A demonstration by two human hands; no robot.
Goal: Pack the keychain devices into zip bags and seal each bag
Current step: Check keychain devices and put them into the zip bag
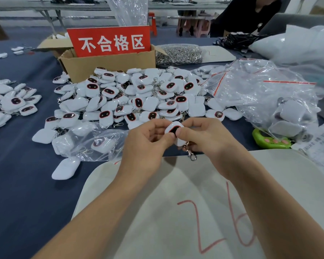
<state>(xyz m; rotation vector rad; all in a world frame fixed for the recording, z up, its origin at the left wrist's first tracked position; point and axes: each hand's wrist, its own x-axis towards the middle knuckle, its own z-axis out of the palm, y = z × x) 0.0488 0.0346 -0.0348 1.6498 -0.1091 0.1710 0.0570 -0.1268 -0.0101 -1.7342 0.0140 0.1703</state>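
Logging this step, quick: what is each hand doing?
Left hand: pinches the device.
Right hand: pinches the same device.

I pinch one white keychain device (pixel 173 128), its dark red-rimmed face up, between my left hand (pixel 146 144) and right hand (pixel 208 139), with its metal clasp (pixel 192 157) dangling below. A heap of devices (pixel 138 98) lies just beyond. A clear zip bag (pixel 86 144) on the left holds some. Filled zip bags (pixel 266 98) are piled on the right.
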